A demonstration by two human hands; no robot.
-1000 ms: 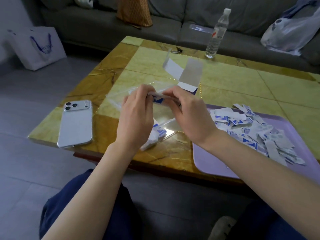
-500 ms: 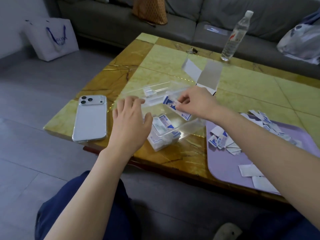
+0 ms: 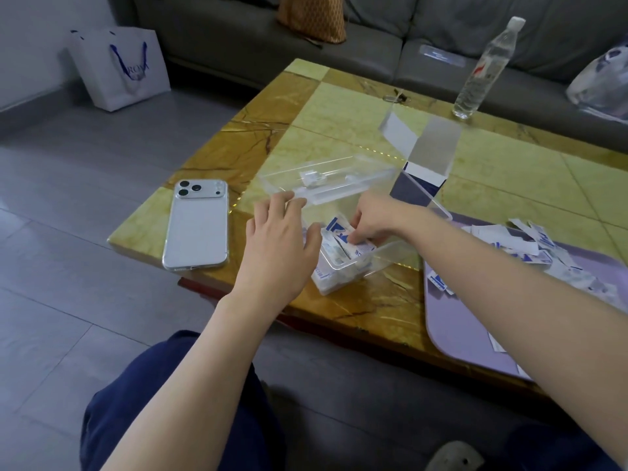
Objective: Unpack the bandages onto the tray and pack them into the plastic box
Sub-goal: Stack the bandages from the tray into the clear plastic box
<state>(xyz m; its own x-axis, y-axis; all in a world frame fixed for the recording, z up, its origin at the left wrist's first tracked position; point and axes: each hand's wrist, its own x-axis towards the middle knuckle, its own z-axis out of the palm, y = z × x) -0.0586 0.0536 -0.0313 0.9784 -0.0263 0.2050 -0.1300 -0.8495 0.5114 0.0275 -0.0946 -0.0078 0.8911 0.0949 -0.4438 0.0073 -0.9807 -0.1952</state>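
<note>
pinching bandages with right hand low inside box to stack them; open left hand against box side, likely steadying; more on tray right of hands

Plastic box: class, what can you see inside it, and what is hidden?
Wrapped bandages lie piled inside the plastic box, and the right hand reaches in, pinching some. It and the left hand cover part of the pile.
</note>
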